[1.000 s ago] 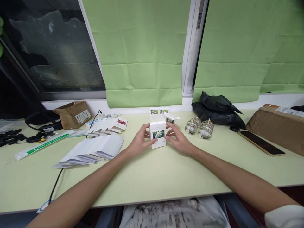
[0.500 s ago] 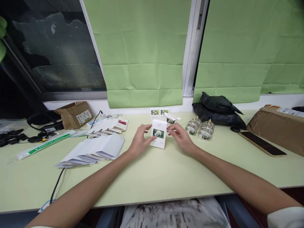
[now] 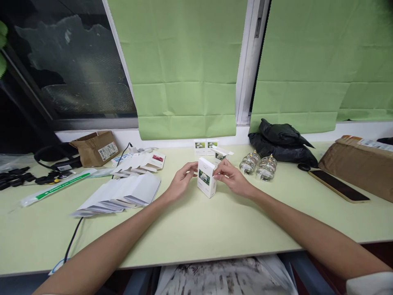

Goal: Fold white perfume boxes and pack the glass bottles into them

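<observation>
A small white box (image 3: 206, 177) with a flower picture on its front stands upright on the pale green table (image 3: 196, 229), turned at an angle. My left hand (image 3: 180, 182) pinches its left upper edge with fingers and thumb. My right hand (image 3: 231, 177) grips its right upper corner the same way. Just behind them an open white box (image 3: 221, 153) lies with its flap out, and two closed boxes (image 3: 205, 146) of the same kind stand by the window sill.
Two glass jars (image 3: 258, 164) lie right of my right hand, before a black bag (image 3: 281, 141). A phone (image 3: 337, 184) and a brown parcel (image 3: 357, 164) are far right. Flat white cartons (image 3: 123, 191), a cardboard box (image 3: 95, 148) and cables (image 3: 37, 172) are left.
The white box has been turned between my hands from facing me to standing at an angle, showing its side. Both hands stayed on it near the same spot.
</observation>
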Demonstrator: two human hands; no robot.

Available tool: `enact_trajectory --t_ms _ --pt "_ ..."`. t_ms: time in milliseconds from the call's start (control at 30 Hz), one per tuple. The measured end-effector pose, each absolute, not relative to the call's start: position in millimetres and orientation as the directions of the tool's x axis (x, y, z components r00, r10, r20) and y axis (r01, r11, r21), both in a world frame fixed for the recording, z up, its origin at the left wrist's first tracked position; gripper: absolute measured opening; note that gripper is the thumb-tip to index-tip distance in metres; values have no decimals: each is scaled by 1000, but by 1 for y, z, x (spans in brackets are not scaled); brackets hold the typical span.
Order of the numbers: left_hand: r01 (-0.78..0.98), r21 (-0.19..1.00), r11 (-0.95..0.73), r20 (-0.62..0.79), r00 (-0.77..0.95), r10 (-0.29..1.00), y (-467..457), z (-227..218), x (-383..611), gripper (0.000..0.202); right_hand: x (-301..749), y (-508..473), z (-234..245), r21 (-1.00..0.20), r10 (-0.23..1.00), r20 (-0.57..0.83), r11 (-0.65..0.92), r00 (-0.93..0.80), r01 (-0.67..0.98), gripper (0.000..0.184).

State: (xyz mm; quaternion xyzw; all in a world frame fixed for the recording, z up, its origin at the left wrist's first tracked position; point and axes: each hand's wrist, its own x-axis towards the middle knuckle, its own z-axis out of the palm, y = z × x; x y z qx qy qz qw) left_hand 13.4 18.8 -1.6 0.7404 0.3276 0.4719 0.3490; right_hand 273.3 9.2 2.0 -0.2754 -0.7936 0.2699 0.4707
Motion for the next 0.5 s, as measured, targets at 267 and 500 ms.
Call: enact_trajectory --t_ms 267,500 --pt "69 906 -417 373 334 866 24 3 7 39 277 16 -6 -778 762 565 620 -316 103 33" --pt "7 940 -341 288 520 804 16 12 6 37 279 20 -7 -866 808 476 500 -348 -23 39"
